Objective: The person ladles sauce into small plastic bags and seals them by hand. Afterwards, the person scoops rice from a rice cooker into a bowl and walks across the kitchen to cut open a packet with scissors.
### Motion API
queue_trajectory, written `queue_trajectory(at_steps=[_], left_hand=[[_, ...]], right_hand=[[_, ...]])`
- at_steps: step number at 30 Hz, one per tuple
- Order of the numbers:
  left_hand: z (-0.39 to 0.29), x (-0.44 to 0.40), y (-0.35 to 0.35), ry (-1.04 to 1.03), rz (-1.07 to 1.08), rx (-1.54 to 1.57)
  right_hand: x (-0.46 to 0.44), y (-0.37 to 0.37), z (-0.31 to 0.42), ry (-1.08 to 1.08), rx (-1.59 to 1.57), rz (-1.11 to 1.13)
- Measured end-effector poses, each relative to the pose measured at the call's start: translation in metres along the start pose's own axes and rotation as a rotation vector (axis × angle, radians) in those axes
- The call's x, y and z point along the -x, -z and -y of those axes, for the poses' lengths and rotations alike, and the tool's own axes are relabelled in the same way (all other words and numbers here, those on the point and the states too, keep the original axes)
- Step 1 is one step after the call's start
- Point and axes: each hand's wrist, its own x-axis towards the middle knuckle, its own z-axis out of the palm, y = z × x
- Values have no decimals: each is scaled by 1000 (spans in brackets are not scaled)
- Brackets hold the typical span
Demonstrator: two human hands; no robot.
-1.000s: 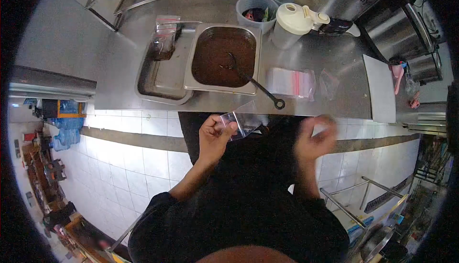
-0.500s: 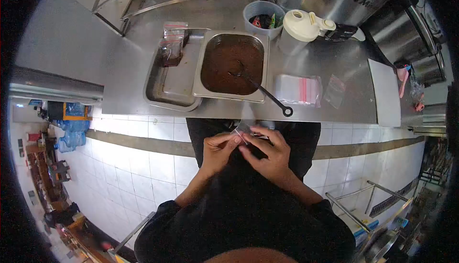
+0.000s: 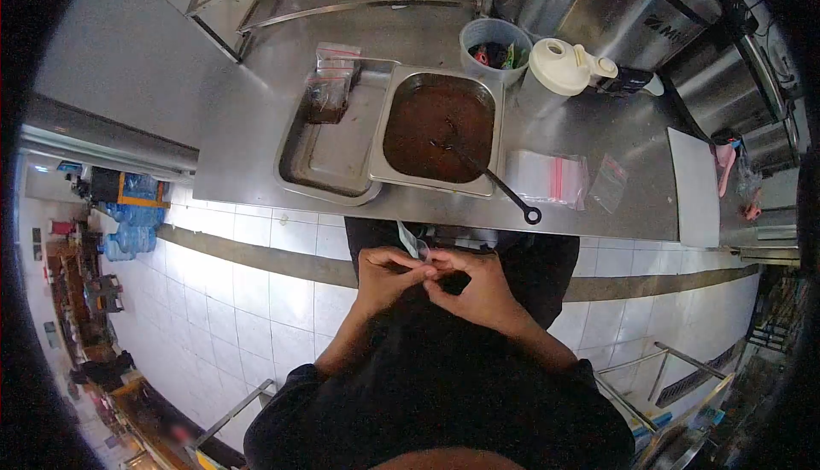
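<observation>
Just off the counter's front edge, my left hand (image 3: pixel 383 280) and my right hand (image 3: pixel 470 284) meet with fingers pinched on a small clear zip bag (image 3: pixel 413 241). The bag sticks up and away from my fingertips; its edge is partly hidden behind them. On the counter ahead is a square steel pan (image 3: pixel 389 134) of dark brown sauce (image 3: pixel 431 115), with a black-handled ladle (image 3: pixel 504 192) resting in it. To its left, filled zip bags (image 3: pixel 329 94) lie at the back of a shallow steel tray (image 3: pixel 290 158).
Right of the pan lie a stack of zip bags (image 3: pixel 534 176) and one single zip bag (image 3: pixel 610 183). Behind stand a plastic tub (image 3: pixel 468 45) and a cream-lidded jug (image 3: pixel 555 73). A white board (image 3: pixel 694 184) lies at right, and a metal rack (image 3: pixel 325 13) stands at back left.
The zip bag has turned in my fingers and now points up and to the left. My right fingers have closed in beside the left ones. The whole view has shifted slightly.
</observation>
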Motion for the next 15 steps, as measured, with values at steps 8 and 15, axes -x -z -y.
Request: queue_trajectory(at_steps=[8,15], left_hand=[[1,-2,3,-40,46,177],[-8,0,-12,-71,-26,-76]], right_hand=[[1,-1,-1,-3,-36,-7],[-6,-9,-1,35,637,103]])
